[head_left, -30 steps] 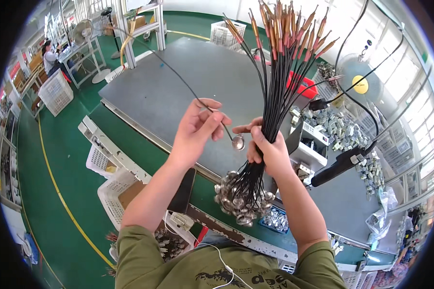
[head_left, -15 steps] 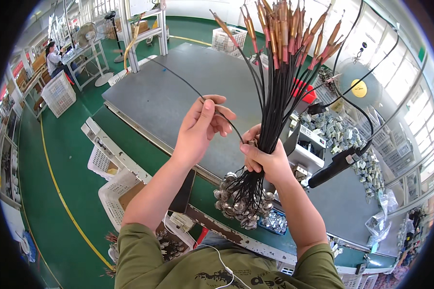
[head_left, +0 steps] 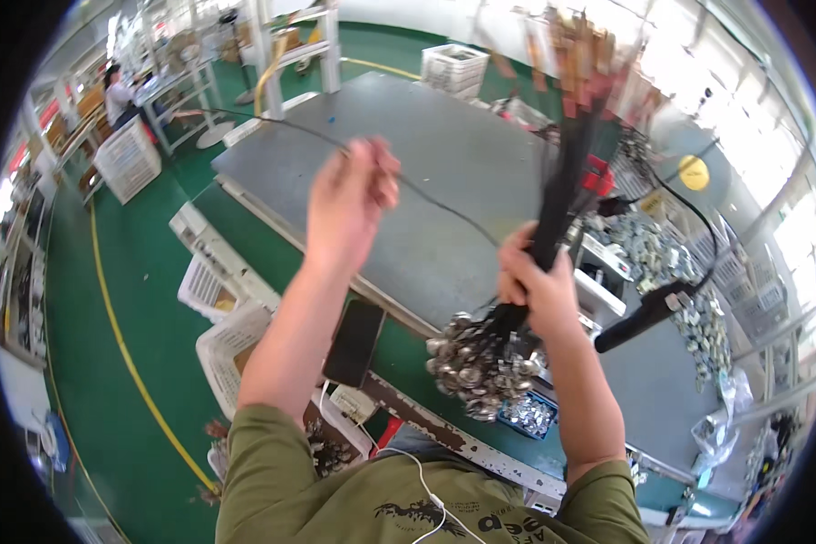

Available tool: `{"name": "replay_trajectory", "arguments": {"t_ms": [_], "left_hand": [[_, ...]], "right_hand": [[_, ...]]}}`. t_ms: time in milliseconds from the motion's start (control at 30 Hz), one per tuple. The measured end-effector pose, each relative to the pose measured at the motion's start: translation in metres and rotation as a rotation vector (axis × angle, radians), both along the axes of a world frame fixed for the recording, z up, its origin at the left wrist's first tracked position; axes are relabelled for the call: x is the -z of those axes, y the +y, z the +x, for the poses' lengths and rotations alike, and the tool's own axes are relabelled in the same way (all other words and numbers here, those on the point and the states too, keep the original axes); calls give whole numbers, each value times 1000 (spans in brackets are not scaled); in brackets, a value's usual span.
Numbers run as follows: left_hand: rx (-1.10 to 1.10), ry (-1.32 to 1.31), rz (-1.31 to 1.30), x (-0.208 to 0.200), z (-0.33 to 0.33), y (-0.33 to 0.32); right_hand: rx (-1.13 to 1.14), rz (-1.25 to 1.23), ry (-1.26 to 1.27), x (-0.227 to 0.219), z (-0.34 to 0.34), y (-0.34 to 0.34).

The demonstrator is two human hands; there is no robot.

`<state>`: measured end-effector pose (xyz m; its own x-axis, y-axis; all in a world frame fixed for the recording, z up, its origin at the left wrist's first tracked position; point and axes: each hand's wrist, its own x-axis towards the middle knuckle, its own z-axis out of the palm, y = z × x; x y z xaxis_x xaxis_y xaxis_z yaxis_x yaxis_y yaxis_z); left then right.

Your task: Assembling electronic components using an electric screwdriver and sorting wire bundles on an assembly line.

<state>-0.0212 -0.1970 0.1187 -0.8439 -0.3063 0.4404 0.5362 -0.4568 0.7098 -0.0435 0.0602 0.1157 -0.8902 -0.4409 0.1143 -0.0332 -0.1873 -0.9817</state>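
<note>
My right hand is closed around the middle of a thick bundle of black cables. Copper-coloured ends, smeared by motion, fan out at its top, and a cluster of round silver metal ends hangs below the fist. One single black cable runs from near the right hand across to my left hand, whose fingers are pinched on it above the grey table. Past those fingers the cable trails on to the left, toward a blurred reddish end.
Small metal parts lie piled on the table's right, beside a black-handled tool on a cord. A blue tray of small parts and a dark phone sit near me. White crates stand at the left; a person sits far left.
My left hand has moved left and up, drawing the single cable out longer. My right hand and the bundle have shifted right. The phone shows more fully.
</note>
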Motion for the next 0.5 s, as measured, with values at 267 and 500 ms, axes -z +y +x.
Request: {"name": "replay_trajectory", "arguments": {"t_ms": [267,500], "left_hand": [[-231,155,-30,-20,28,-86],[-249,145,44,-31,37,-77]], "right_hand": [[180,-166,26,13,-30,34],[96,-220,-11,15,-43,38]]}}
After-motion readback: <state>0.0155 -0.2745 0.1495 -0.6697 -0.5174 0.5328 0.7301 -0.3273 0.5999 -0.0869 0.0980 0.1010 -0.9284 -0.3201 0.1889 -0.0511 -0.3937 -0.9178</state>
